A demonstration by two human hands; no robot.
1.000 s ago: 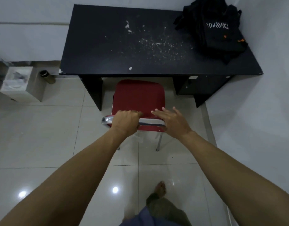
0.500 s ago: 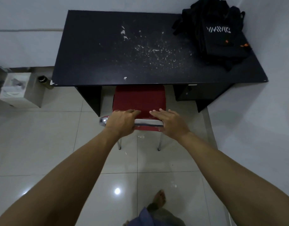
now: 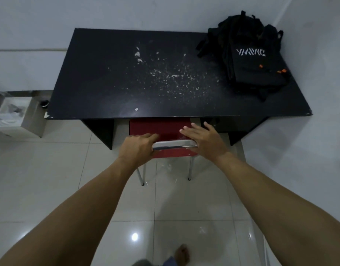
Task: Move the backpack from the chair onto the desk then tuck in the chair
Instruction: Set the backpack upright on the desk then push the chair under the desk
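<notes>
The black backpack (image 3: pixel 249 60) with white lettering lies on the far right of the black desk (image 3: pixel 126 83). The red chair (image 3: pixel 165 129) stands partly under the desk's front edge, its seat mostly hidden and its chrome back rail (image 3: pixel 174 144) toward me. My left hand (image 3: pixel 137 145) is curled around the left end of that rail. At the rail's right end, my right hand (image 3: pixel 203 141) rests flat with fingers spread and pointing forward.
A white wall runs along the desk's right side and behind it. A lined white bin (image 3: pixel 17 116) and a small dark cylinder (image 3: pixel 44 103) stand on the tiled floor left of the desk. My bare foot (image 3: pixel 181 253) shows at the bottom.
The chair has slid forward under the desk, so less of the red seat shows. Both hands moved forward with the back rail.
</notes>
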